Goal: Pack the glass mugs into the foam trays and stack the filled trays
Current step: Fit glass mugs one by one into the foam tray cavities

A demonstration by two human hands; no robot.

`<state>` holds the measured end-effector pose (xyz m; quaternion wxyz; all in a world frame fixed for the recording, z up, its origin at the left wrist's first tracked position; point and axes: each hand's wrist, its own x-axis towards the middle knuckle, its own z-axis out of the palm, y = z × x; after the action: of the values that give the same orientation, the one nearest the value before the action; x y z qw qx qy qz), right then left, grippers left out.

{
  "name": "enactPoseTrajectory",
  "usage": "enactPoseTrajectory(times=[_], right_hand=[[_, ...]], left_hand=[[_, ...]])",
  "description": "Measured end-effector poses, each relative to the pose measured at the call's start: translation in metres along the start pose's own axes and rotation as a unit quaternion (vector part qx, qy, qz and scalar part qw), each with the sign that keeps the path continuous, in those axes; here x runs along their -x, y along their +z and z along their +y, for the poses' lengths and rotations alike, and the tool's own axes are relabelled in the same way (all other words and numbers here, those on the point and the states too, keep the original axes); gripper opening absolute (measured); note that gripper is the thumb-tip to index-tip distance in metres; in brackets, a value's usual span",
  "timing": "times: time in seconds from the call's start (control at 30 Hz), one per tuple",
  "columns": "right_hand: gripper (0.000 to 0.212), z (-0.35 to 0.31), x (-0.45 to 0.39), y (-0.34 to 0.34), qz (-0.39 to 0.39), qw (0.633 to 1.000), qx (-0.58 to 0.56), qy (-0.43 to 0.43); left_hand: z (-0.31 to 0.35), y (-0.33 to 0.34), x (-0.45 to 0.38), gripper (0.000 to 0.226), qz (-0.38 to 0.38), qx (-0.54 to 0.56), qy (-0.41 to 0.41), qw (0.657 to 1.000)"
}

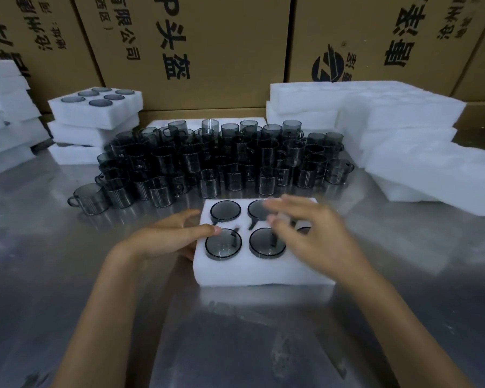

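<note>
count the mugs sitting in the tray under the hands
4 show clearly in the foam tray: back left, back middle, front left, front middle. The right hand covers the right pockets; a dark edge there hints at more.

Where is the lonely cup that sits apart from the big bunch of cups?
In the head view, the smoky grey glass mug stands on the metal table, at the crowd's front left corner.

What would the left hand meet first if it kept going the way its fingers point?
Probably the foam tray: the left hand points right at the tray's left side, its thumb already touching the top edge by a packed mug.
</note>
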<state>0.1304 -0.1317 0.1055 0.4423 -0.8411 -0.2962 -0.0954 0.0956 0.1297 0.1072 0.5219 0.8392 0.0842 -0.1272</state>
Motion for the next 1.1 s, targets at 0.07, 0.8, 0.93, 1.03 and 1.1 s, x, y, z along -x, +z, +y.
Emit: enactPoseTrajectory(times=[0.07, 0.8, 0.93, 1.03, 1.1], right_hand=[[0.035, 0.014, -0.005, -0.019, 0.09, 0.984, 0.108, 0.107], [0.046, 0.021, -0.011, -0.006, 0.016, 0.852, -0.46, 0.248], [0.051, 0.03, -0.016, -0.008, 0.051, 0.839, -0.48, 0.253], [0.046, 0.04, -0.013, -0.002, 0.062, 0.843, -0.447, 0.292], [0.046, 0.045, -0.011, 0.001, 0.079, 0.836, -0.445, 0.312]], left_hand=[[-0.001, 0.0, 0.002, 0.063, -0.029, -0.054, -0.02, 0.998], [-0.006, -0.011, -0.001, 0.05, 0.136, 0.308, 0.128, 0.933], [0.004, -0.015, 0.0, 0.055, 0.274, 0.45, 0.162, 0.834], [0.02, -0.013, -0.007, 0.056, 0.431, 0.513, 0.193, 0.717], [0.031, -0.026, -0.012, 0.062, 0.505, 0.558, 0.205, 0.626]])
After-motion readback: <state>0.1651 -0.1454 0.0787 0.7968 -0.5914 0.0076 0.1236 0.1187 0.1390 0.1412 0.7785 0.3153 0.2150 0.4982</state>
